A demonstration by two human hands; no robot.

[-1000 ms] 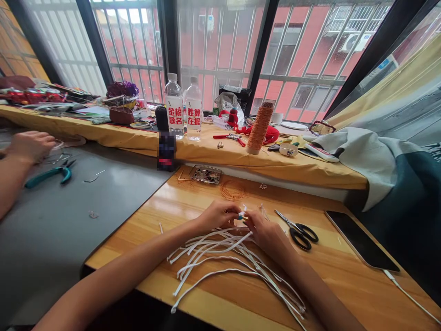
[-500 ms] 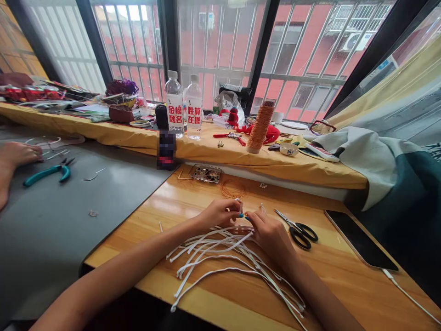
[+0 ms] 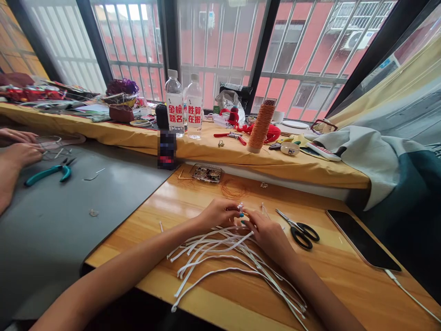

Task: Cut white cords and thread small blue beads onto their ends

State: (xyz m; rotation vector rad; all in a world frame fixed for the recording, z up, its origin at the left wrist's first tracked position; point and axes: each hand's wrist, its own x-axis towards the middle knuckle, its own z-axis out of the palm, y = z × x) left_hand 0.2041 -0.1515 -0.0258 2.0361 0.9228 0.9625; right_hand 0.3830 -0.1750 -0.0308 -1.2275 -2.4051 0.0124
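Note:
Several white cords lie fanned out on the wooden table in front of me. My left hand and my right hand meet above the cords' far ends, fingertips pinched together on the ends of the white cords. The nails are painted blue-green. Black-handled scissors lie just right of my right hand.
A phone with a white cable lies at the right. A tin of small parts and an orange wire coil sit beyond my hands. Another person's hands work at the left near teal pliers. Bottles and an orange spool stand on the yellow ledge.
My hands stay pinched on the cord ends with only slight finger shifts. The other person's hands at the left have moved about near the pliers.

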